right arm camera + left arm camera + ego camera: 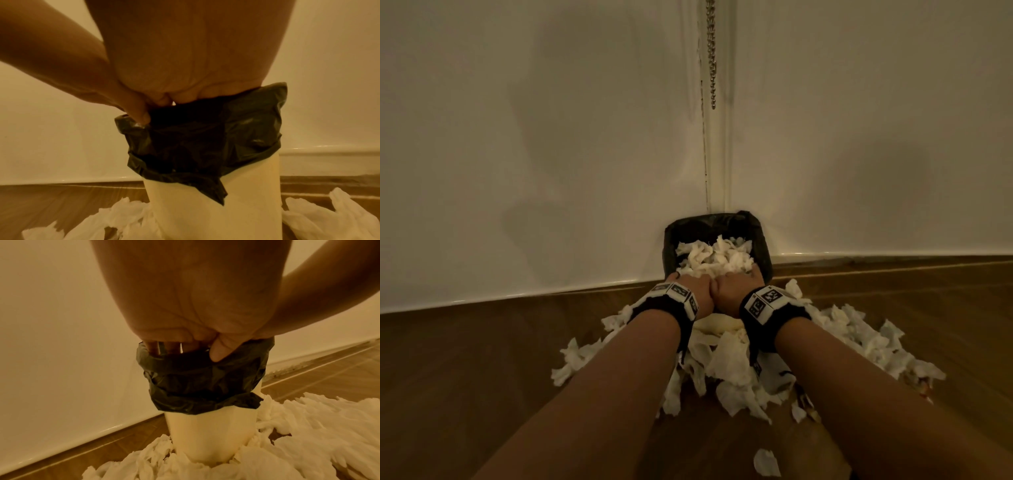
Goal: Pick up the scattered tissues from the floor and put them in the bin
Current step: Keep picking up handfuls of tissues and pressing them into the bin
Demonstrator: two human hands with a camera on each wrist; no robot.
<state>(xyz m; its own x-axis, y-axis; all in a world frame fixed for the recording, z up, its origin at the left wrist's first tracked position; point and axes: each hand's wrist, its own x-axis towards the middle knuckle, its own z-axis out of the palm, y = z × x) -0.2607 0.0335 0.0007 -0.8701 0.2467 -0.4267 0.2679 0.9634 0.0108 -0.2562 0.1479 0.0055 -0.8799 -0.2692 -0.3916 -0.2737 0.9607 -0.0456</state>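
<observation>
Both hands at the bin point(717, 240) mouth, side by side, fingers down inside on the tissues point(714, 257) — looks like packing the load down to make room. Left hand point(697, 291) and right hand point(736, 289): thumbs outside over the black liner point(205, 378), probably steadying it; can't tell whether either grip is clamped on tissue. Bin sits against the wall point(551, 154); many more tissues on the floor point(465, 377) around it.

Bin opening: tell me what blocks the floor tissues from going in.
Both hands, left hand and right hand, sit over the near rim of the bin, fingers pressing on tissues heaped inside. That heap reaches almost to the rim, leaving little room. The floor tissues lie right at the bin's base; nothing else intervenes.
</observation>
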